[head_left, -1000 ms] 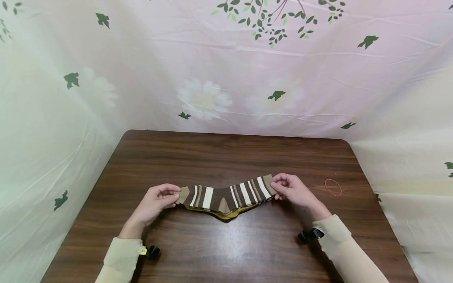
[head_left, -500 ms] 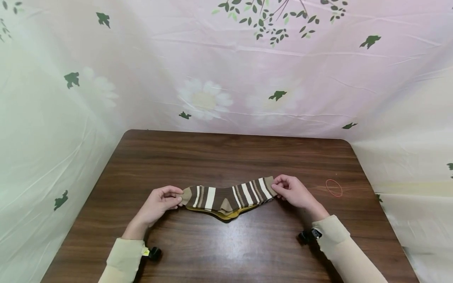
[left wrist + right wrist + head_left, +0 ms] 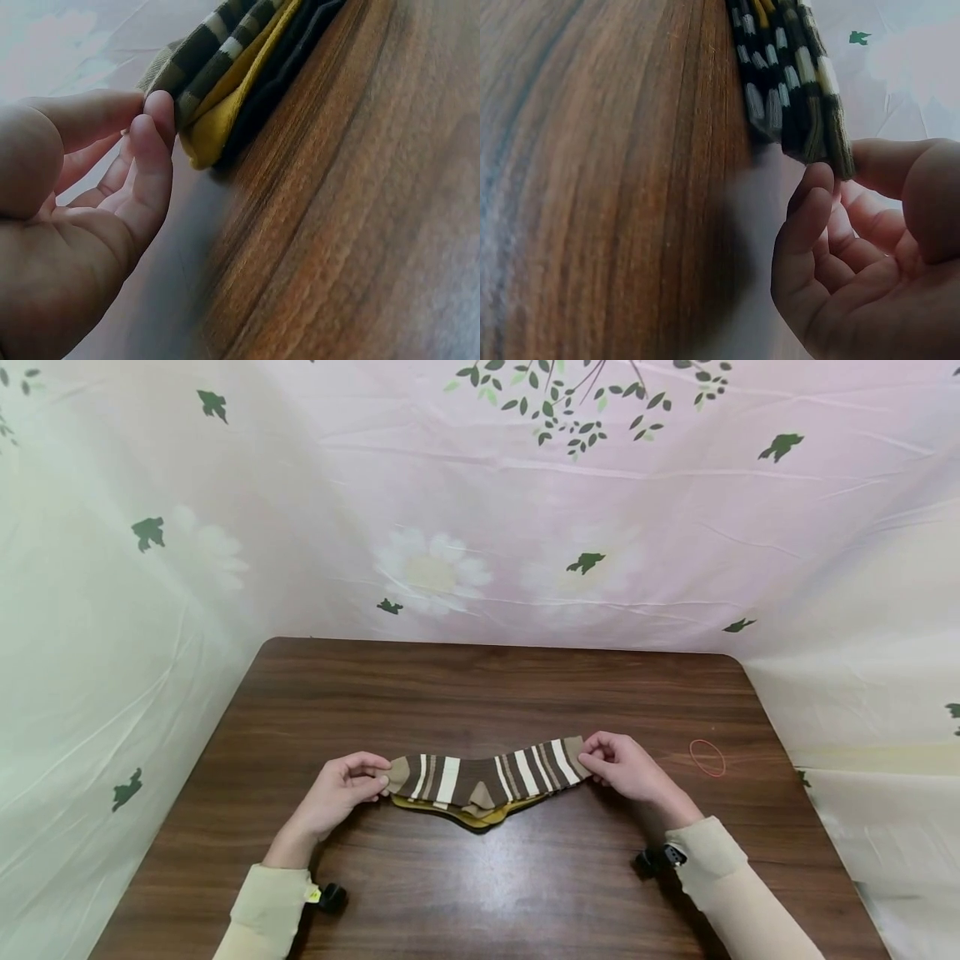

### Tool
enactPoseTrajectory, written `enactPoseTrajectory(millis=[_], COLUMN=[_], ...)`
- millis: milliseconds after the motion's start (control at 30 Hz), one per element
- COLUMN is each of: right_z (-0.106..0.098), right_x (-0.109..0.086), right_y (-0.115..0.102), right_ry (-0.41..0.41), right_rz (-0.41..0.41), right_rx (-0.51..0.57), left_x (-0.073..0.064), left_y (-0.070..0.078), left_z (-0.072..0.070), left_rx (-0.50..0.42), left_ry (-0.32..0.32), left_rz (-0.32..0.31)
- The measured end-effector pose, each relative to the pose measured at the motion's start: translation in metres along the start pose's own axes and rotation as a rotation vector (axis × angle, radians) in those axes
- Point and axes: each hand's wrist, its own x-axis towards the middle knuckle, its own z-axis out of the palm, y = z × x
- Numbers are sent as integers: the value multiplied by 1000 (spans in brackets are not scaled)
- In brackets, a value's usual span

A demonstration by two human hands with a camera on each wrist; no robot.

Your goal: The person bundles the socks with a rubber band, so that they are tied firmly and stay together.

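Note:
A brown sock (image 3: 468, 772) with white and tan stripes lies stretched sideways across the middle of the table, on top of a yellow sock (image 3: 492, 817) and a dark sock (image 3: 281, 82). My left hand (image 3: 341, 789) pinches the tan toe end of the striped sock between thumb and fingertips. At the cuff, my right hand (image 3: 626, 767) pinches the tan edge; the right wrist view shows several layers (image 3: 795, 82) stacked there. In the left wrist view the yellow and dark toes lie below the pinched toe, outside the fingers.
A thin red rubber band (image 3: 707, 758) lies on the brown wooden table (image 3: 480, 693), right of my right hand. Patterned cloth (image 3: 480, 510) hangs behind the table and along both sides. A small black camera sits at each wrist.
Both hands keep their pinch on the striped sock. It has shifted slightly to the right, and the left hand has moved a little right with it.

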Motion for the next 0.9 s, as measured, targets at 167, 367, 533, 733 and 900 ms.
enactPoseTrajectory(millis=[167, 367, 533, 733, 900], right_z=[1, 3, 4, 4, 2], right_x=[-1, -1, 0, 2, 1], right_y=[1, 3, 4, 5, 4], right_ry=[-10, -9, 2, 11, 5], right_rz=[20, 18, 10, -3, -14], right_rx=[-7, -20, -27, -46, -48], left_x=[2, 3, 4, 3, 4], left_y=[-5, -10, -10, -5, 6], left_z=[1, 2, 1, 2, 4], left_rx=[26, 72, 96, 152, 306], left_ry=[12, 4, -6, -2, 30], left_rz=[-5, -8, -19, -29, 16])
